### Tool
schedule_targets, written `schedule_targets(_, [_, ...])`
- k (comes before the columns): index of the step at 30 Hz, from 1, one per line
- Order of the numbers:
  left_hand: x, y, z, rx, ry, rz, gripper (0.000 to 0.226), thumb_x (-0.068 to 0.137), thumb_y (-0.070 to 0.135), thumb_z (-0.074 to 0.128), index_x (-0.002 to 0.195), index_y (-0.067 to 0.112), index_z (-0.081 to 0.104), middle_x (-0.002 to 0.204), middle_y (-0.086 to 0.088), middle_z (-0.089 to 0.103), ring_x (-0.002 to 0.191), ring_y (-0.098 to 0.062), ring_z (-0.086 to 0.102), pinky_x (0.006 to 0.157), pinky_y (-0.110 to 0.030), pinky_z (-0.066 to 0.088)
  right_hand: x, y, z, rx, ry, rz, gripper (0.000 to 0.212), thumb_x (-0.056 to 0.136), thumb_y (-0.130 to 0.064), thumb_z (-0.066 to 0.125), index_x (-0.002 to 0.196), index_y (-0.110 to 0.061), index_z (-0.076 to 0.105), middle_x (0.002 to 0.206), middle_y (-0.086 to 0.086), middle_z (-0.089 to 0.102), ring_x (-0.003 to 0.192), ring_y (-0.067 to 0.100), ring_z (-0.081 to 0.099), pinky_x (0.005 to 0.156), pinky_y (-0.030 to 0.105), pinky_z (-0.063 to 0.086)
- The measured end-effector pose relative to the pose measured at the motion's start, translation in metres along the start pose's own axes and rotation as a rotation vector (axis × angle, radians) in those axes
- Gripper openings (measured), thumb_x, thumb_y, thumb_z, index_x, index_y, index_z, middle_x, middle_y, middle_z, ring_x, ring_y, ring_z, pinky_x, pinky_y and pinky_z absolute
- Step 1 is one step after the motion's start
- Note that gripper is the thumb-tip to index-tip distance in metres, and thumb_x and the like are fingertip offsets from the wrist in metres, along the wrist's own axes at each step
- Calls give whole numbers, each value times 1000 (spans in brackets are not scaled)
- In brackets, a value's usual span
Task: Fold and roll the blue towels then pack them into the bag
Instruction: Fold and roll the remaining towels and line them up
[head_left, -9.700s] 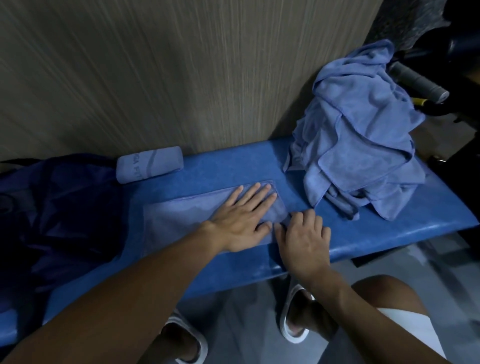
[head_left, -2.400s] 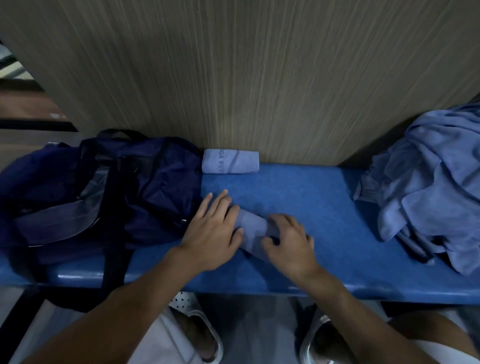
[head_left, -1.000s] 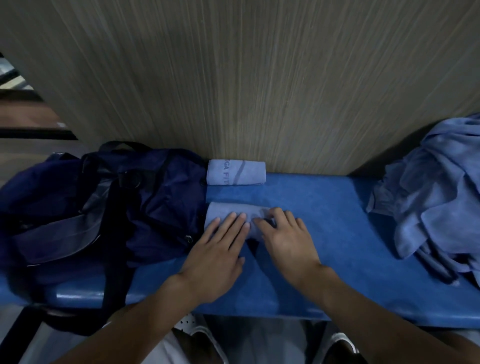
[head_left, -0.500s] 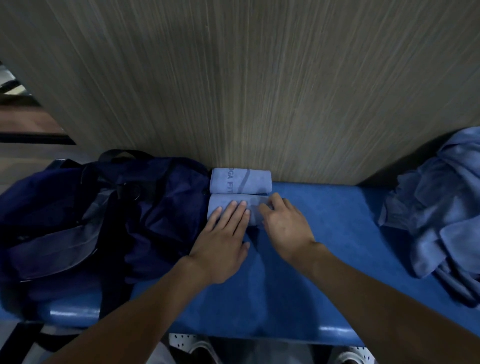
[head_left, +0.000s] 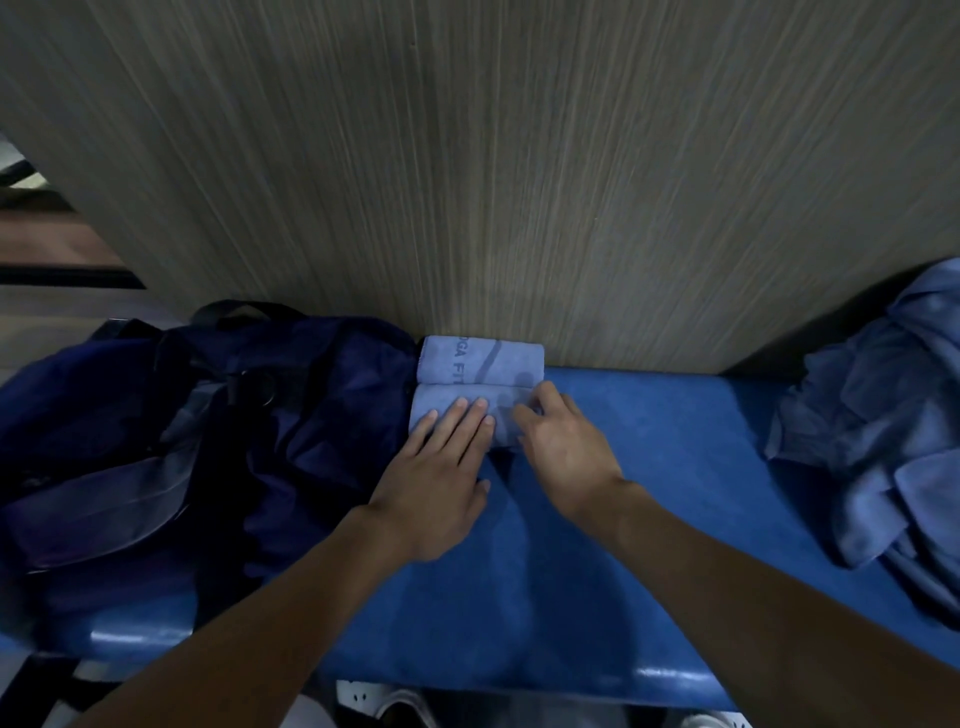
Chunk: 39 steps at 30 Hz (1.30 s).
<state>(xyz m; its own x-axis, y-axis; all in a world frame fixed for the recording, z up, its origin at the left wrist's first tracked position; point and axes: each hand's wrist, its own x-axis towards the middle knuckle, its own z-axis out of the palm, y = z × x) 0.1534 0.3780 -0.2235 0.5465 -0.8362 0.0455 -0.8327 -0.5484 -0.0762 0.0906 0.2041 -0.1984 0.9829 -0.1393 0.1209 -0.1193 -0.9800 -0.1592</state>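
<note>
Softly rolled, the near towel (head_left: 457, 413) looks light and springy; grip around its middle so it cannot unroll. The left hand (head_left: 441, 467) lies flat and spread on it, while the right hand (head_left: 563, 447) seems to pinch its end, though blur hides the fingertips.

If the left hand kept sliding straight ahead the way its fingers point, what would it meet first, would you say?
Probably the printed rolled towel lying against the wall panel. The left hand already rests on the nearer roll, which touches it.

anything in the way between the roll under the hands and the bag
Nothing visible. The freshly rolled towel lies on the bench under the left hand and right hand, its left end right beside the navy bag. The other rolled towel sits behind it, not between. The bag's opening isn't clearly visible.
</note>
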Motion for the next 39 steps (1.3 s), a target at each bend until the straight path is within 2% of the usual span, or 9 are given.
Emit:
schedule_targets(6, [1,1,-7,-17,-55,-19,79,85,49,-9,154,11,-8,160,-4,-20,147,-19,-22,122,-40,-7,7,0,-3,25,-29,-6,33,88,-6,62,118,-15,51,126,7,36,105,22,47,78,31,52])
schedule_targets(13, [3,8,-32,-82,-53,-25,81,86,48,-7,155,11,10,164,-4,3,151,-19,-5,122,-41,1,-15,9,-44,-51,-81,-53,37,96,-28,51,131,-18,48,133,5,39,116,26,44,97,39,38])
schedule_targets(17, [12,27,-58,-117,42,-16,70,92,41,10,146,7,39,153,-10,37,145,-29,28,115,-46,28,-42,28,-74,-102,-48,-3,28,95,-27,49,120,-15,54,129,7,42,115,27,46,94,38,38])
schedule_targets(20, [35,58,-88,-156,141,34,62,87,36,19,128,9,57,130,-9,57,121,-29,53,101,-44,43,-65,52,-100,-152,24,41,26,91,-23,52,113,-13,61,123,10,48,110,31,51,90,40,42])
schedule_targets(25, [86,138,-136,-205,230,117,57,87,37,23,123,13,61,120,-4,62,111,-29,57,97,-42,42,-112,111,-152,-281,197,198,16,72,-20,64,85,-12,66,94,11,59,83,34,58,68,41,46])
schedule_targets(29, [124,203,-160,-295,285,172,34,94,29,46,125,20,57,123,-1,60,115,-26,53,95,-39,40,-155,160,-189,-326,298,404,24,69,-25,43,76,-11,62,84,14,58,77,35,57,63,41,44])
schedule_targets(32, [148,247,-172,-328,280,208,30,92,29,51,120,20,58,118,-3,60,111,-28,54,91,-42,43,-185,196,-204,-283,267,600,22,81,-19,52,96,-7,63,106,19,56,101,41,52,80,50,42])
schedule_targets(35, [168,282,-181,-369,255,254,27,91,27,52,116,19,58,116,-4,58,109,-30,56,89,-43,45,-206,224,-206,-180,142,658,36,92,-26,51,128,-20,53,142,13,37,132,38,31,104,51,29])
schedule_targets(39, [185,307,-185,-435,194,260,36,92,25,52,127,16,57,126,-7,58,113,-31,56,92,-45,47,-209,240,-203,107,113,679,45,97,-26,47,142,-27,44,148,3,35,134,35,26,103,50,30])
